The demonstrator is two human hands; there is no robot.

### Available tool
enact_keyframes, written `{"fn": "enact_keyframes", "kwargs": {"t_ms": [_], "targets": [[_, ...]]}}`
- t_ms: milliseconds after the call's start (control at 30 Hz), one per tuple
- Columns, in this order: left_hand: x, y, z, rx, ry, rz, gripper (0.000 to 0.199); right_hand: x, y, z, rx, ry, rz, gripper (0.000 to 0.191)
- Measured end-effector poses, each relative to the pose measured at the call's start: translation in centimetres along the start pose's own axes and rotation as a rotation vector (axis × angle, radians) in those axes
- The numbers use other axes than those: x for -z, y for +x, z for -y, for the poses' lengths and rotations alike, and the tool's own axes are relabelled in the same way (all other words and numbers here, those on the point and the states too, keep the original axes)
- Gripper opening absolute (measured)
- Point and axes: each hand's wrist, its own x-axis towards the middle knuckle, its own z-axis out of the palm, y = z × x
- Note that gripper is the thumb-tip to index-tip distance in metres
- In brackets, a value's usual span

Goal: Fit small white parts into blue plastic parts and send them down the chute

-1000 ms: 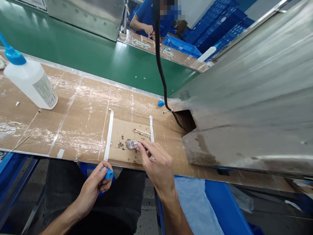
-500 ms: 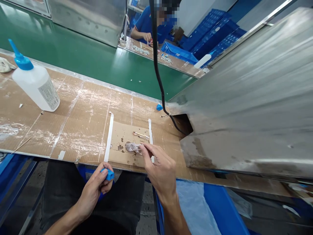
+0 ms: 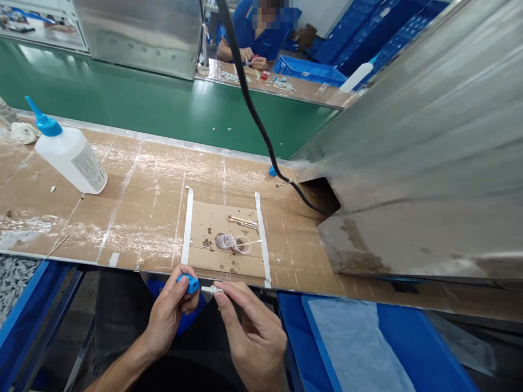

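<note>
My left hand [image 3: 174,302] holds a small blue block [image 3: 189,283] between thumb and fingers, in front of the table's edge. Just to its right, my right hand [image 3: 249,321] pinches a small whitish part [image 3: 211,289], its narrow end pointing at the block with a small gap between them. Beyond my hands, a small round clear container [image 3: 243,244] stands on a cardboard piece [image 3: 204,256], with a thin stick [image 3: 251,243] lying across it. Beside it is a cloudy lid-like piece [image 3: 224,241]. Several cotton swabs [image 3: 244,221] lie behind them.
A white bottle with a blue nozzle [image 3: 77,159] stands at left. A black cable [image 3: 253,109] hangs across the view. Right of the table is a metal housing [image 3: 417,158]. Another blue block [image 3: 273,171] lies near the back edge. A person in blue [image 3: 245,32] works opposite.
My right hand has moved from the container toward my left hand, and the whitish part now shows in its fingers. The stick now lies across the container. The view has shifted slightly.
</note>
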Motion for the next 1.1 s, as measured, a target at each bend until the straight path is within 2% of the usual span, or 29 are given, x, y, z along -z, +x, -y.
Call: {"fn": "enact_keyframes", "kwargs": {"t_ms": [333,500,667,867,1000,1100], "targets": [[0.1,-0.2,0.7,-0.044,0.086,0.043,0.032,-0.2,-0.7,-0.7,-0.018,0.063,0.02,0.028],[0.3,-0.6,1.1,-0.068,0.141,-0.02,0.027,-0.4,-1.4,-1.0,-0.002,0.052,-0.017,0.031],[0.8,-1.4,1.5,-0.151,0.339,-0.029,0.019,-1.2,-2.1,-0.7,-0.039,0.07,-0.081,0.029],[1.8,-2.1,1.1,-0.284,0.619,-0.013,0.017,-0.2,-1.8,-0.2,-0.093,0.063,0.028,0.022],[1.6,-2.3,0.3,-0.351,0.697,0.025,0.021,1.0,-1.7,0.2,-0.057,0.053,0.167,0.025],[1.2,-2.7,-0.3,-0.375,0.71,0.051,0.023,1.2,-2.0,0.6,-0.031,0.09,0.177,0.027]]}}
